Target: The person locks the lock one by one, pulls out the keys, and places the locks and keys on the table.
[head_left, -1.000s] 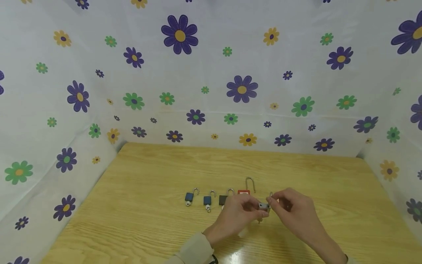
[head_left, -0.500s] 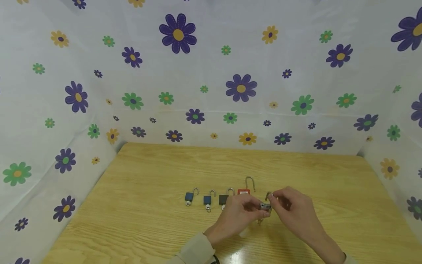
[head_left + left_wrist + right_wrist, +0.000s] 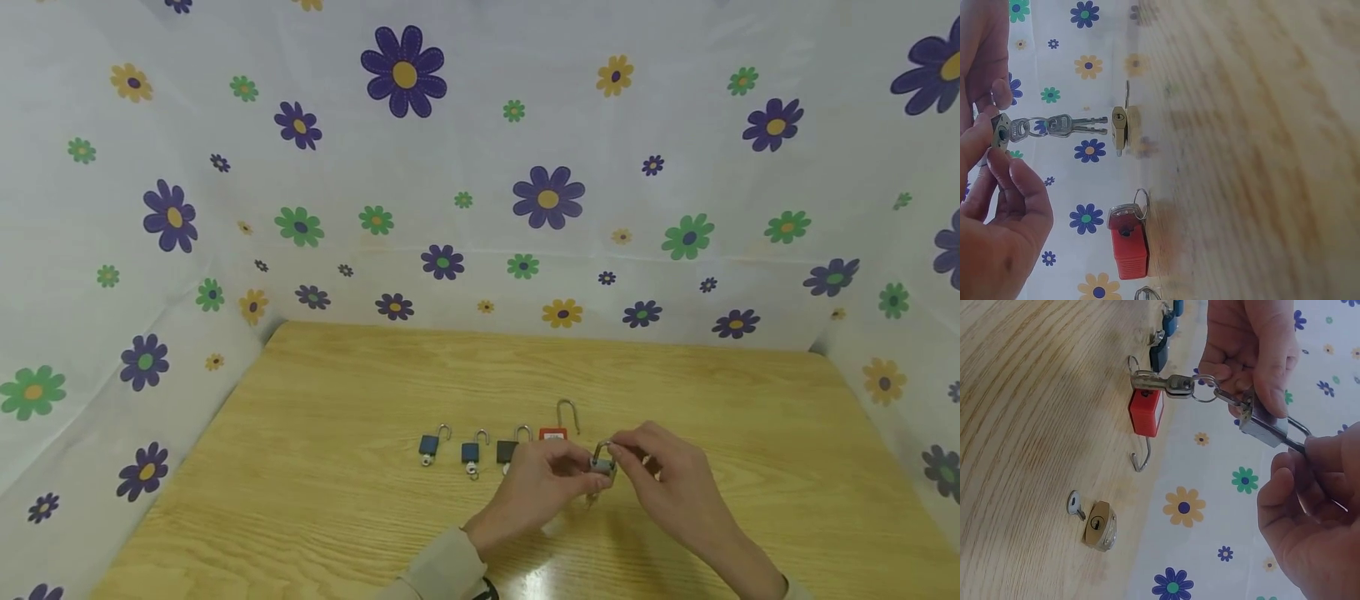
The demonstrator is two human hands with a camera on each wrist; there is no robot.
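Note:
Over the table, my left hand [image 3: 532,487] grips the body of a silver padlock [image 3: 602,467] between thumb and fingers. My right hand [image 3: 667,479] pinches its raised shackle [image 3: 604,447] from the right. In the right wrist view the padlock body [image 3: 1264,425] lies under the left thumb, and the shackle reaches toward the right fingers. Keys [image 3: 1179,386] on a ring dangle from the lock's keyhole end; the left wrist view shows these keys [image 3: 1063,125] hanging toward the table.
On the wooden table [image 3: 337,383], two blue padlocks [image 3: 429,445], a black padlock [image 3: 506,452] and a red padlock [image 3: 553,434] stand in a row with shackles raised. Right of them sits a brass padlock [image 3: 1100,526], a loose key [image 3: 1074,505] beside it. Flowered cloth [image 3: 465,150] surrounds the table.
The right fingers have turned the shackle and shifted it left, so its loop now sits over the padlock body. The left hand keeps its grip almost in place.

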